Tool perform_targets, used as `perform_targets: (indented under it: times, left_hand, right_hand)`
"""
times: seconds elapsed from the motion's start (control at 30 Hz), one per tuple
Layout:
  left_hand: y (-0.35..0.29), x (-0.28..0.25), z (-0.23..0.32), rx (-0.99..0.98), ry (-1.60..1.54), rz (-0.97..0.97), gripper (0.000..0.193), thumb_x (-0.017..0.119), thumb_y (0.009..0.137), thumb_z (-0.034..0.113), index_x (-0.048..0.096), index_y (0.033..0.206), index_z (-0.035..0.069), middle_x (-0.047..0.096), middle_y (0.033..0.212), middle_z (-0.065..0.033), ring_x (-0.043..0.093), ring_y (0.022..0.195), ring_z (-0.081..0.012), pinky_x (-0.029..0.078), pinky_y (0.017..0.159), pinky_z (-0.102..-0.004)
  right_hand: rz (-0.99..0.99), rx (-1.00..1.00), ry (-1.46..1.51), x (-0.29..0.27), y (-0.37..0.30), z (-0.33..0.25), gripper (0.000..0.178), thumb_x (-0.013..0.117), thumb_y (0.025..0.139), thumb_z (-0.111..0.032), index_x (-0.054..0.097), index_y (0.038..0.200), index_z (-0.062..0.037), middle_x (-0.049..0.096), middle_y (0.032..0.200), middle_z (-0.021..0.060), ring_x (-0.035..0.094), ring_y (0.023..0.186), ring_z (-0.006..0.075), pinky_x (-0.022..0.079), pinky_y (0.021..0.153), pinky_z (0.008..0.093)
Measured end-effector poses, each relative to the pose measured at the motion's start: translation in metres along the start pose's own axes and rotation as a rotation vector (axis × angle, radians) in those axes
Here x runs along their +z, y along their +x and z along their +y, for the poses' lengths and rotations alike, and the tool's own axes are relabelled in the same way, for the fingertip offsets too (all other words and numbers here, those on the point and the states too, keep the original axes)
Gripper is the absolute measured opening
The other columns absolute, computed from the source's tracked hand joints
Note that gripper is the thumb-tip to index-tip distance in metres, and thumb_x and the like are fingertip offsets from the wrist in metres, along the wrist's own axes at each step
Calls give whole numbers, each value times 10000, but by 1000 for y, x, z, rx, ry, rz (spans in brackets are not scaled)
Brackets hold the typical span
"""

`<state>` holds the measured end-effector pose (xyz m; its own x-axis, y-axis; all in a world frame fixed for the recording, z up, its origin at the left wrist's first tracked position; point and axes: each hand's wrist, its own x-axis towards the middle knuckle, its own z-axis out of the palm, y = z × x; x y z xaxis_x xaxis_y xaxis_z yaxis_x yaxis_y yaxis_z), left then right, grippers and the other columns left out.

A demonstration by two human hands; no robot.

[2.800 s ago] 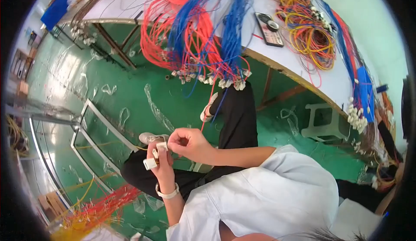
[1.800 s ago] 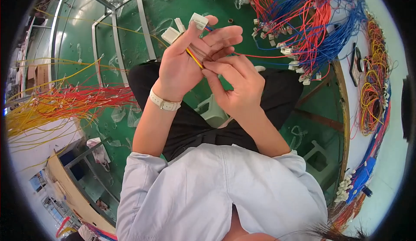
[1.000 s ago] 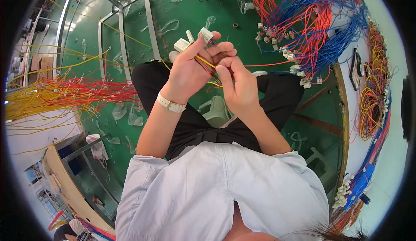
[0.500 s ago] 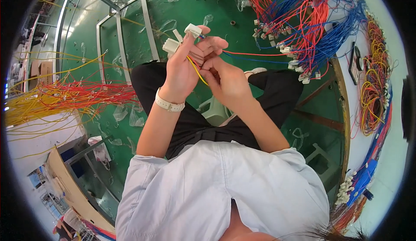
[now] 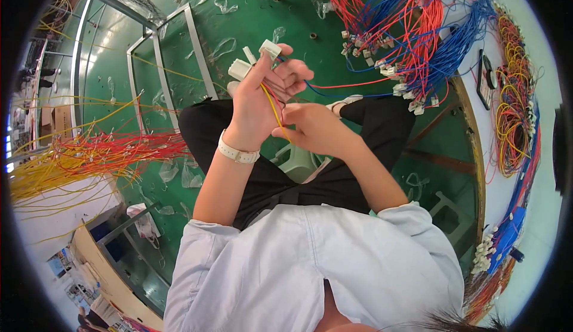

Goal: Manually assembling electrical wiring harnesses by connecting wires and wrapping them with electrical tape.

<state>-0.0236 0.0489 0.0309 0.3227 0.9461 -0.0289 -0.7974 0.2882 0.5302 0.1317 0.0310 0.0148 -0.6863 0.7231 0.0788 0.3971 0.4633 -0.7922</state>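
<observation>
Above centre frame, the half-curled left hand holds white rectangular plastic connectors; the loosely bent right hand touches thin yellow wires, grip unclear.

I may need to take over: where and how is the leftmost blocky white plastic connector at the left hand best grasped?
Probably by its outer end, coming from the person's left: the blocky white plastic connector juts out past the left hand, leaving that end uncovered, and the right hand lies on the opposite side.

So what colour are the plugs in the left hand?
The plugs in the left hand are white, best seen in the head view.
</observation>
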Motion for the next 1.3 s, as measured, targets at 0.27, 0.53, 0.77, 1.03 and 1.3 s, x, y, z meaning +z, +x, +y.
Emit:
perform_targets:
  times: [0.27,0.53,0.77,1.03,1.3]
  left_hand:
    - [-1,-71,53,-36,24,334,205,425,981,194,556,980,37,281,584,81,244,442,-26,162,349,-209]
    - [12,-4,-42,205,657,530,221,436,991,273,539,962,79,616,735,-26,405,537,-49,309,474,-214]
    - [6,45,-100,33,1074,240,165,453,975,165,534,910,37,558,702,-12,528,631,-100,394,529,-268]
    - [0,21,-84,-82,836,174,261,444,1003,274,551,941,44,458,637,28,417,544,-35,299,474,-186]
    - [4,41,-52,-445,400,308,278,397,1007,324,533,1020,82,519,670,-1,265,426,-18,149,377,-184]
  right_hand:
    - [452,566,544,-67,-165,76,182,580,900,-130,602,755,-20,524,639,-3,516,612,78,470,608,253]
    - [616,631,273,-85,-175,48,218,575,916,-202,628,776,-43,526,605,-24,412,473,46,300,427,224]
    - [549,442,109,-76,-93,-12,192,674,844,-146,625,749,14,488,542,14,385,506,76,315,468,268]
    - [251,456,365,-105,-143,-1,83,635,854,-73,616,840,7,577,656,29,535,557,75,410,512,215]
    - [527,146,777,-111,-205,33,275,611,881,-258,527,765,-24,487,577,-3,630,616,202,469,938,436]
